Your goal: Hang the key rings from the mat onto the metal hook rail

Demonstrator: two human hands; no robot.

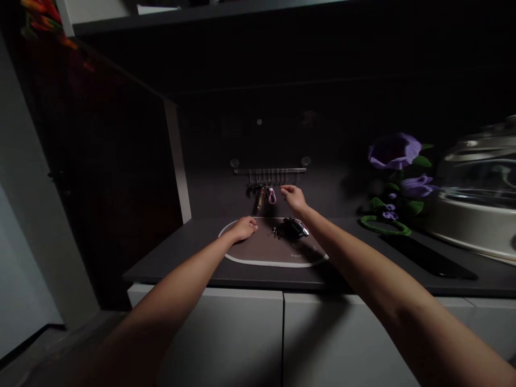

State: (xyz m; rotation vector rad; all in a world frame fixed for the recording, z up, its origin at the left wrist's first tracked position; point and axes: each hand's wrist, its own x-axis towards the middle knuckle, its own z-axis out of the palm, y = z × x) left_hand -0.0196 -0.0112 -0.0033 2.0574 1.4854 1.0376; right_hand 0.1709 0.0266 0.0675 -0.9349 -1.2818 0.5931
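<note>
A rail with hooks (270,171) is fixed on the dark wall, and several key rings hang from it, among them a brown strap keychain (261,198) and a pink loop keychain (272,195). Just right of the pink loop is my right hand (295,199), raised below the hooks with thumb and fingertips pinched; anything between them is too small to make out. My left hand (244,229) rests on the left part of a brown mat (266,252), fingers loosely bent and thumb apart. Between my hands, a dark bunch (295,228) and some small keys (276,232) lie on the mat.
Purple artificial flowers (395,151) stand on the right of the counter (169,258), with a green ring (385,226) at their base. A flat black slab (431,258) lies before a large pale appliance (475,220). A shelf (201,16) overhangs above; white cabinet doors (229,328) are below.
</note>
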